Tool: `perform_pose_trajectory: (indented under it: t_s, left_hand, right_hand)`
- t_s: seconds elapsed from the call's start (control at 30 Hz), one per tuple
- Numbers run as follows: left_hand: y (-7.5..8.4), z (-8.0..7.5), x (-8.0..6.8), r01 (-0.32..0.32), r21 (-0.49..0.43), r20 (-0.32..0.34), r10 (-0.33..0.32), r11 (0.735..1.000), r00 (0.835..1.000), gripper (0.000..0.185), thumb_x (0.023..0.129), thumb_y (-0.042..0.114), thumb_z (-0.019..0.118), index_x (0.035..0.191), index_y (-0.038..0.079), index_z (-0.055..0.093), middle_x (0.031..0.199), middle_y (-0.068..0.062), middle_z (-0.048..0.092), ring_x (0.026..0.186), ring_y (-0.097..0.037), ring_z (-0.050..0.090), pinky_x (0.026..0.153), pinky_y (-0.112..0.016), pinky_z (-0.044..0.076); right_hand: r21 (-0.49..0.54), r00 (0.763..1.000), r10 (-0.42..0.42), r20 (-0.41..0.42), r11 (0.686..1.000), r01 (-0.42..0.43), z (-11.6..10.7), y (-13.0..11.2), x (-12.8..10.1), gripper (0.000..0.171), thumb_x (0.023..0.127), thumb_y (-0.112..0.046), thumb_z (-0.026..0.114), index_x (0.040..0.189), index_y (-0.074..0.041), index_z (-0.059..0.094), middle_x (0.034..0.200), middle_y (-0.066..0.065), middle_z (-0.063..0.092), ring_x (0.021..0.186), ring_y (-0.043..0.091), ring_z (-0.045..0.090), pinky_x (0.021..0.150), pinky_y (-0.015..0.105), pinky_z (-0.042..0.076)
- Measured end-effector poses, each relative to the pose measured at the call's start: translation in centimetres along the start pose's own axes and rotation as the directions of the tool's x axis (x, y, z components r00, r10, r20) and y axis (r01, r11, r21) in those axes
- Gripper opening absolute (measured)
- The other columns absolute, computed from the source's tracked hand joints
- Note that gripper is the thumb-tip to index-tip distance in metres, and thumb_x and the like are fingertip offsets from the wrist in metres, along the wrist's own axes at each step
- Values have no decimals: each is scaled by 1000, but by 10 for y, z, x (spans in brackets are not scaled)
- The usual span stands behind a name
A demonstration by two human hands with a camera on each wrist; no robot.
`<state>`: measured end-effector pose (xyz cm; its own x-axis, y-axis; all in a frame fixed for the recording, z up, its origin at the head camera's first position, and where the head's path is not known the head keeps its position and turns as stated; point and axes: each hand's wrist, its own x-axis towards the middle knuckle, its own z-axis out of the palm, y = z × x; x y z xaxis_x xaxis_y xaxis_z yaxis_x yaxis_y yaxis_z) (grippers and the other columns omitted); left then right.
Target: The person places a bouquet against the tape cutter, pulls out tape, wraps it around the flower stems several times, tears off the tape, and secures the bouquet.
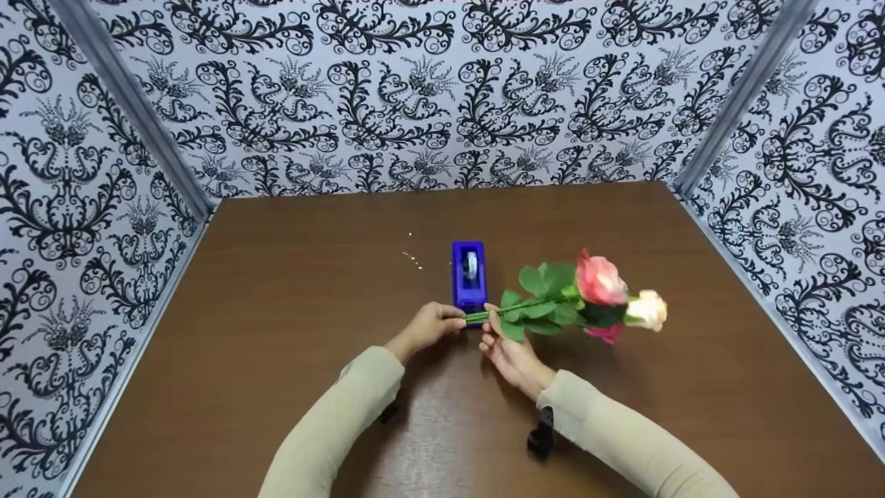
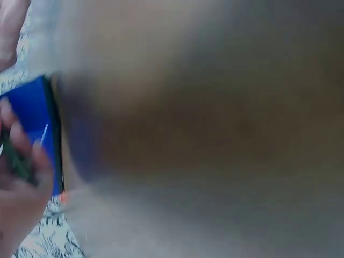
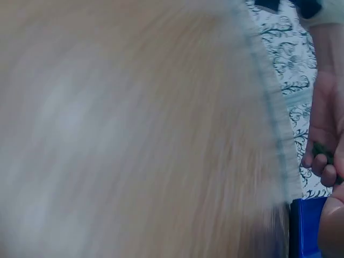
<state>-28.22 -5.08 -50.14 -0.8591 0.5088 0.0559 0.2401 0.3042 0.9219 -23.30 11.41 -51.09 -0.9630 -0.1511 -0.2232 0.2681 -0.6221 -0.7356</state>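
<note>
A small bunch of roses with green leaves (image 1: 543,311) lies sideways across both hands, with a pink bloom (image 1: 600,280), a cream bloom (image 1: 648,310) and a partly hidden magenta bloom (image 1: 606,333). My left hand (image 1: 430,325) pinches the cut ends of the stems. Just right of it, my right hand (image 1: 511,356) holds the stems below the leaves, thumb over them and palm turned up. Directly behind the stems stands a blue tape dispenser (image 1: 469,294) with a roll of clear tape (image 1: 471,265); the stems cross over its near end. Its blue side (image 2: 37,115) also shows in the left wrist view.
The brown wooden table (image 1: 304,277) is enclosed by walls with black scroll-patterned paper (image 1: 415,90). Several tiny white specks (image 1: 413,259) lie left of the dispenser. A black object (image 1: 541,436) hangs by the right sleeve.
</note>
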Motion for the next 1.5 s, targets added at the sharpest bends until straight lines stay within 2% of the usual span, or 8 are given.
perform_pose_trajectory:
  t_s: [0.17, 0.37, 0.47, 0.63, 0.83, 1.0, 1.27, 1.5]
  left_hand:
    - [-4, 11, -3, -86, 162, -178, 115, 983, 977, 14, 81, 3, 66, 91, -6, 69, 86, -17, 68, 77, -22, 63, 70, -27, 50]
    - [-6, 17, -3, -77, 244, -263, 143, 967, 954, 15, 76, 8, 71, 86, -3, 71, 85, -12, 70, 80, -22, 64, 74, -29, 50]
    - [-5, 13, -1, -50, 259, -224, 110, 964, 968, 16, 77, 12, 71, 86, -2, 71, 85, -11, 70, 81, -20, 64, 75, -28, 49]
    - [3, 1, 2, 30, 121, -95, -19, 992, 995, 21, 88, 12, 60, 87, -7, 68, 79, -20, 67, 69, -32, 63, 64, -36, 52]
    - [8, -4, 3, 145, 11, -4, -145, 989, 989, 27, 93, 11, 51, 88, -11, 64, 81, -25, 66, 50, -18, 57, 49, -29, 48]
    - [8, -7, 4, 187, -21, 43, -186, 982, 982, 26, 94, 12, 49, 94, -10, 62, 87, -27, 64, 48, -9, 53, 46, -23, 42]
    - [4, -12, 3, 137, -80, 169, -122, 987, 978, 27, 95, 8, 46, 105, -14, 58, 89, -23, 64, 68, -15, 57, 72, -38, 50]
    - [-4, -7, 3, 63, -193, 119, -40, 979, 992, 22, 88, -5, 51, 104, -20, 55, 82, -8, 62, 70, -6, 54, 74, -32, 49]
  right_hand:
    - [148, 992, 27, -125, 989, -8, 8, 3, 3, 14, 96, -25, 44, 94, -15, 53, 66, -4, 50, 52, 5, 38, 53, 18, 34]
    - [57, 972, 14, -234, 998, 0, 11, 1, 6, 20, 94, -23, 50, 77, -14, 55, 61, -4, 51, 51, 5, 42, 52, 17, 37]
    - [0, 969, 14, -247, 1000, -14, 10, -2, 7, 15, 94, -18, 52, 80, -11, 55, 62, -4, 53, 51, 4, 43, 52, 17, 39]
    - [-86, 970, 6, -242, 996, -28, 9, -5, 10, 6, 93, -15, 51, 92, -9, 50, 64, -3, 52, 54, 4, 44, 53, 17, 40]
    - [-219, 978, -65, -199, 976, 20, 7, -4, 9, 8, 91, -11, 52, 85, -13, 56, 71, -4, 58, 69, 7, 55, 72, 25, 47]
    - [-290, 988, -130, -80, 952, 101, 6, 1, 10, 18, 93, -7, 46, 83, -19, 55, 80, -8, 61, 86, 8, 57, 96, 43, 37]
    - [-299, 974, -224, 39, 928, 225, -1, 4, 10, 15, 90, 0, 50, 91, -13, 58, 92, -4, 57, 83, 5, 53, 89, 37, 35]
    - [-235, 975, -203, 89, 947, 219, -1, 5, 5, 27, 87, 2, 51, 107, -13, 61, 94, -4, 61, 87, 7, 56, 91, 34, 37]
